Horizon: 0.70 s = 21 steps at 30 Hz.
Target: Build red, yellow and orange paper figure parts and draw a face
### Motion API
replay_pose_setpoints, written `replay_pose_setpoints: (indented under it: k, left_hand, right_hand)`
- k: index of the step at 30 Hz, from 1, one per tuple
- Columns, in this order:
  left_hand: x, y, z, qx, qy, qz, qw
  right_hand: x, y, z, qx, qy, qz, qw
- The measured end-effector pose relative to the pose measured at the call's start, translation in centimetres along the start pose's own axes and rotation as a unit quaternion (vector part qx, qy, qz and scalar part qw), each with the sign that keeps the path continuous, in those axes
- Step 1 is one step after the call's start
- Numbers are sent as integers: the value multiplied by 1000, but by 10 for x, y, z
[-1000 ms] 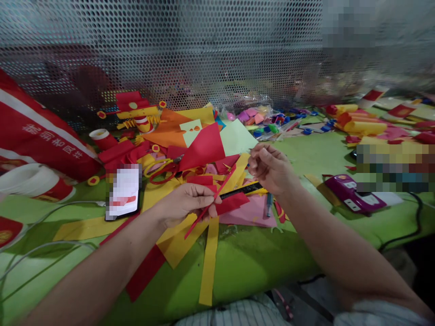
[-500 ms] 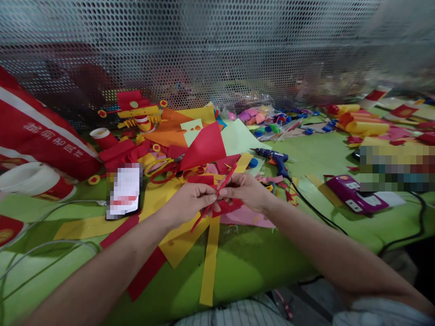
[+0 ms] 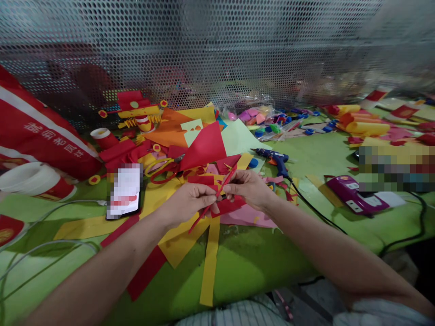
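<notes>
A narrow red paper strip (image 3: 228,178) runs slantwise between my two hands, its lower end poking out below my left fingers. My left hand (image 3: 195,199) pinches it near the middle between thumb and fingers. Just to the right, my right hand (image 3: 244,186) has its thumb and fingertips closed on the upper part of the strip. Beneath both hands lie yellow paper strips (image 3: 210,267), red scraps and a pink sheet (image 3: 249,216). Yellow-and-red-handled scissors (image 3: 159,170) rest beyond my left hand, partly under a red sheet (image 3: 205,147).
A blue glue gun (image 3: 275,158) with a black cord lies right of centre. A phone (image 3: 125,192) and white paper cups (image 3: 36,181) are at left, beside a red bag (image 3: 44,131). A purple device (image 3: 356,194) sits at right. Perforated metal (image 3: 217,50) stands behind.
My right hand has shifted slightly up and away from my left fingertips along the red strip. My left hand stays almost in place.
</notes>
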<state>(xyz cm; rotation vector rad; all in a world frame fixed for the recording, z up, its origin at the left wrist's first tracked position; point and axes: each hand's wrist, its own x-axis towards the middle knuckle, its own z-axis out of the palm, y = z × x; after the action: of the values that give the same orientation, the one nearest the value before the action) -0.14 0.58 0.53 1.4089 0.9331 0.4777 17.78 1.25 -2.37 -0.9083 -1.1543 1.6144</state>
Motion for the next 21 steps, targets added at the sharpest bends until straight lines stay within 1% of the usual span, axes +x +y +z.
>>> replay_pose_setpoints:
  k: [5, 9, 12, 15, 19, 21]
  left_hand:
    - [1, -6, -3, -69, -42, -16, 997]
    - [2, -9, -4, -108, -54, -24, 992]
    - [3, -10, -5, -116, -58, -28, 991]
    - [2, -8, -5, -87, -52, -17, 995]
    - [0, 0, -4, 21, 3, 8, 1000]
    - [-1, 3, -3, 51, 17, 7, 999]
  right_hand:
    - [-1, 3, -3, 3, -28, -12, 1000]
    - [-1, 5, -4, 31, -36, -5, 999]
    - [-1, 3, -1, 49, -32, 6, 998]
    - [0, 2, -1, 48, -32, 21, 998]
    - [3, 1, -5, 30, -11, 24, 999]
    - [3, 0, -8, 21, -4, 16, 1000]
